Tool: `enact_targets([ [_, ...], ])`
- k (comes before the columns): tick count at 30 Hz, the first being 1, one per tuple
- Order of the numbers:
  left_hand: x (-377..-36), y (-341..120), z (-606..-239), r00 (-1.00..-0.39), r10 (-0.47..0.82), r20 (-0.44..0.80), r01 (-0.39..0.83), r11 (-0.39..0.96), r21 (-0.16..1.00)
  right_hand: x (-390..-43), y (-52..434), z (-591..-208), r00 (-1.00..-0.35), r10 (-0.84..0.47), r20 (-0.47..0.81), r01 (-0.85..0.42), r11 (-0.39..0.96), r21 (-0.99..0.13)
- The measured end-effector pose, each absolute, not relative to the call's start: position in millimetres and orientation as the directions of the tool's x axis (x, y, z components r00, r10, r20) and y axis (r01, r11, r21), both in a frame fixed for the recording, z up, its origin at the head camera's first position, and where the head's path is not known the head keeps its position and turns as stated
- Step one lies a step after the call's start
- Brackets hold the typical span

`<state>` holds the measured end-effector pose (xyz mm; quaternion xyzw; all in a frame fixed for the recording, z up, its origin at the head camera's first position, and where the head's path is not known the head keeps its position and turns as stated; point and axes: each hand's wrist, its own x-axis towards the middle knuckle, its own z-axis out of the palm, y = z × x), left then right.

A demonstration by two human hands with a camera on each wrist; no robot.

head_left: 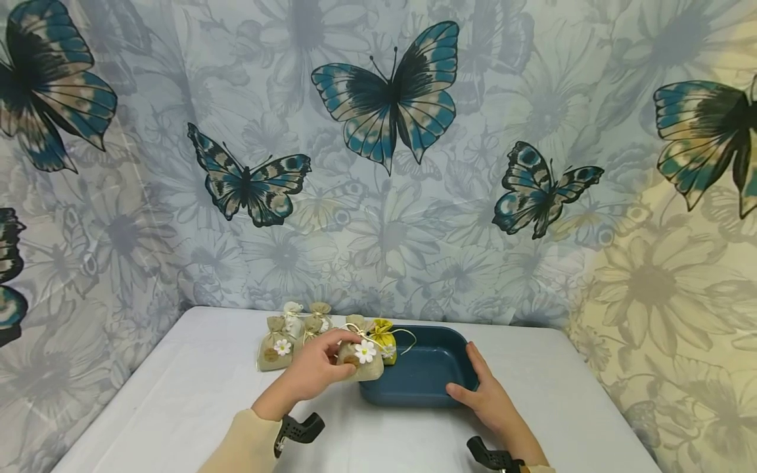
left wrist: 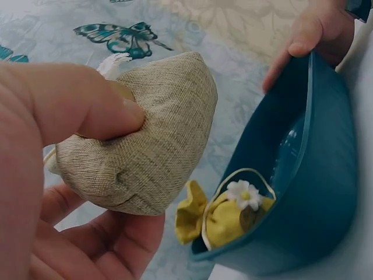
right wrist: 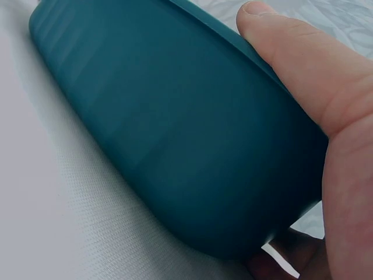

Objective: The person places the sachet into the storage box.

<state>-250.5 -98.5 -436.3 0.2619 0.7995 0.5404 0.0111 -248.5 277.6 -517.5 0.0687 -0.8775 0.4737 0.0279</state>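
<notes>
My left hand (head_left: 319, 365) pinches a beige cloth sachet (head_left: 368, 372) with a white flower and a drawstring, thumb on one side and fingers on the other. It is held up over the left end of a dark blue rectangular tub (head_left: 414, 399). In the left wrist view the sachet's woven base (left wrist: 160, 134) faces the camera. A yellow sachet (left wrist: 224, 224) with a white flower lies inside the tub at that end. At the opposite end, my right hand (head_left: 489, 396) grips the tub's corner, its thumb (right wrist: 291, 52) at the rim and fingers around the outside.
Several more sachets stand left of the tub, among them a beige one (head_left: 273, 358) with a flower and a white one (head_left: 292, 320) at the back. A white cloth (head_left: 195, 387) covers the table. Behind it hangs a butterfly-patterned backdrop (head_left: 378, 230).
</notes>
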Motion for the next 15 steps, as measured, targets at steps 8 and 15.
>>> enact_targets([
  [8,-262.5,-74.1,-439.4,-0.846,0.439,0.302,0.435,0.243,0.867,-246.6,277.2,-516.9,-0.99,-0.089,0.11,-0.141,0.538,-0.831],
  [15,-271.4,-59.9,-451.9,-0.864,0.432,0.259,0.404,0.286,0.869,-246.3,276.6,-516.2,-0.991,-0.086,0.102,-0.133,0.539,-0.832],
])
